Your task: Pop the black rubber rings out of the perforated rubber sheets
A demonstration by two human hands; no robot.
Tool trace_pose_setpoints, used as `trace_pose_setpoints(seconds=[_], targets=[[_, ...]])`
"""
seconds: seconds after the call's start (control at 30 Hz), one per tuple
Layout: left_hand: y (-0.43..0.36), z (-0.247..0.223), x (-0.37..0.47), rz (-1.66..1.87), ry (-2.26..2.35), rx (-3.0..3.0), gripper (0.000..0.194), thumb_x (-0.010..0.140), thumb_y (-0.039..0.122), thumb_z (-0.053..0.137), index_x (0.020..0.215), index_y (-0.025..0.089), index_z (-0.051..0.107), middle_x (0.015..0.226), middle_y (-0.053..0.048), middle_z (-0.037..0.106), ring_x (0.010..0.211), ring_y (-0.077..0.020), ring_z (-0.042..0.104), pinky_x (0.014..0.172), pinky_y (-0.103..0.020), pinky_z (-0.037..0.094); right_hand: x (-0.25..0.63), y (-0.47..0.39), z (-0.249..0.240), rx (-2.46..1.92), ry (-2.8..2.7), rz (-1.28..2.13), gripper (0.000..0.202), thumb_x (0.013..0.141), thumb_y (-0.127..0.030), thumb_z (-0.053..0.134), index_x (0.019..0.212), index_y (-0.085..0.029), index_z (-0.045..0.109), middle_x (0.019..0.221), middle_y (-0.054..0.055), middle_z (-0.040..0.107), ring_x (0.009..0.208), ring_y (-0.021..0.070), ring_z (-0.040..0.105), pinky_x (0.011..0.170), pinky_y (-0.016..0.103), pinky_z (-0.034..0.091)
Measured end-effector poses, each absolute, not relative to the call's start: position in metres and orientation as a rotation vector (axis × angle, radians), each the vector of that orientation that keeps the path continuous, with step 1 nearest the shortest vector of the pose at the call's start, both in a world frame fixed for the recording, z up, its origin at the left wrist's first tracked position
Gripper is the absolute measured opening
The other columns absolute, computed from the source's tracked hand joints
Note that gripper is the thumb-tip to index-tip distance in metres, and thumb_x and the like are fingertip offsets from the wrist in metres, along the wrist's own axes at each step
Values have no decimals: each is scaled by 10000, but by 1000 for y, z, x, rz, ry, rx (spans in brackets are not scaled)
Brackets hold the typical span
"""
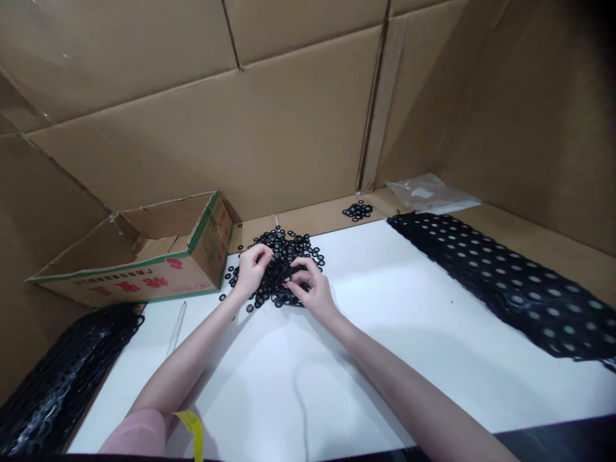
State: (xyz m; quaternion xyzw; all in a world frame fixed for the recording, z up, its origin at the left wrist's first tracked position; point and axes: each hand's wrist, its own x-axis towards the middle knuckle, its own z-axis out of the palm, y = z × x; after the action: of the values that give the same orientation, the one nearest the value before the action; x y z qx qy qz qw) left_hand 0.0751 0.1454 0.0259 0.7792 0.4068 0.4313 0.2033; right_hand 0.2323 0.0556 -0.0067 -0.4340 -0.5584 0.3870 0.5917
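Observation:
A loose pile of small black rings (276,240) lies on the white tabletop (385,308), with single rings scattered round its edge. Over the left part of the pile is my left hand (253,269), its thumb and fingertips pinched together; whatever they hold is too small to name. My right hand (312,292) comes in from the right side of the pile, fingers curled and thumb drawn towards them among the rings. Dark rings behind its fingertips hide what it may hold. The two hands are a short gap apart.
An open cardboard box (120,282) stands left of the pile. Black perforated sheets (510,282) lie at right, and a dark stack (62,372) at lower left. A smaller ring cluster (357,210) and a clear plastic bag (428,191) sit by the cardboard wall (298,128).

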Motion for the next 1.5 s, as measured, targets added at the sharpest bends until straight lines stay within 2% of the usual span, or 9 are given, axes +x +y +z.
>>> trace_pose_setpoints(seconds=[0.13, 0.33, 0.43, 0.53, 0.67, 0.77, 1.0, 1.2, 1.5], targets=[[170, 35, 61, 1333, 1216, 2101, 194, 868, 255, 466, 757, 157, 592, 660, -14, 594, 615, -147, 555, 606, -251, 425, 232, 54, -6, -992, -1366, 868, 316, 784, -228, 578, 1087, -242, 490, 660, -43, 635, 696, 169, 676, 717, 300, 525], [174, 41, 61, 1081, 1293, 2491, 125, 827, 238, 607, 772, 185, 707, 844, -54, 678, 872, -211, 600, 874, -364, 416, 232, 56, -7, -971, -1284, 846, 336, 799, -254, 589, 1117, -226, 487, 717, -19, 654, 725, 170, 680, 751, 310, 524], [161, 46, 61, 921, 1053, 2569, 203, 862, 305, 588, 1002, 217, 705, 1018, -74, 668, 1003, -228, 586, 925, -381, 416, 232, 57, -6, -951, -1202, 846, 332, 796, -271, 609, 1102, -226, 488, 742, -13, 655, 732, 168, 679, 755, 308, 528], [147, 51, 64, 673, 705, 2644, 446, 770, 361, 705, 1191, 233, 630, 1135, -93, 639, 1054, -244, 575, 920, -364, 438, 233, 56, -3, -903, -1131, 857, 323, 797, -269, 621, 1089, -227, 489, 787, -1, 664, 758, 164, 677, 775, 309, 530], [145, 56, 69, 771, 807, 2637, 165, 862, 250, 573, 934, 188, 708, 848, -67, 697, 811, -192, 634, 773, -309, 469, 236, 55, 1, -884, -1126, 777, 288, 821, -259, 612, 1080, -222, 494, 845, 27, 683, 812, 169, 663, 811, 323, 516], [152, 71, 67, 958, 959, 2500, 168, 858, 253, 559, 815, 163, 695, 800, -57, 705, 749, -177, 643, 725, -279, 471, 240, 57, 1, -941, -1101, 624, 241, 837, -275, 592, 1058, -216, 515, 877, 39, 659, 825, 170, 631, 795, 329, 504], [157, 121, 50, 1186, 1151, 2350, 189, 770, 316, 622, 747, 141, 690, 742, -36, 694, 691, -163, 613, 665, -260, 471, 245, 61, -5, -1054, -1102, 443, 201, 859, -293, 531, 1043, -212, 535, 1009, 67, 603, 904, 192, 567, 822, 366, 467], [144, 158, 33, 1530, 1124, 2235, 162, 753, 304, 645, 782, 156, 704, 797, -39, 711, 755, -178, 639, 684, -266, 497, 244, 65, -13, -1127, -1247, 353, 188, 864, -271, 489, 1029, -202, 548, 1005, 74, 606, 963, 216, 539, 867, 385, 447], [132, 193, 12, 1782, 979, 2299, 89, 775, 196, 673, 793, 115, 706, 756, -19, 708, 678, -102, 621, 656, -237, 507, 237, 62, -19, -1355, -1725, 271, 344, 832, -385, 538, 1134, -231, 594, 1245, 86, 577, 1187, 269, 452, 980, 429, 357]])
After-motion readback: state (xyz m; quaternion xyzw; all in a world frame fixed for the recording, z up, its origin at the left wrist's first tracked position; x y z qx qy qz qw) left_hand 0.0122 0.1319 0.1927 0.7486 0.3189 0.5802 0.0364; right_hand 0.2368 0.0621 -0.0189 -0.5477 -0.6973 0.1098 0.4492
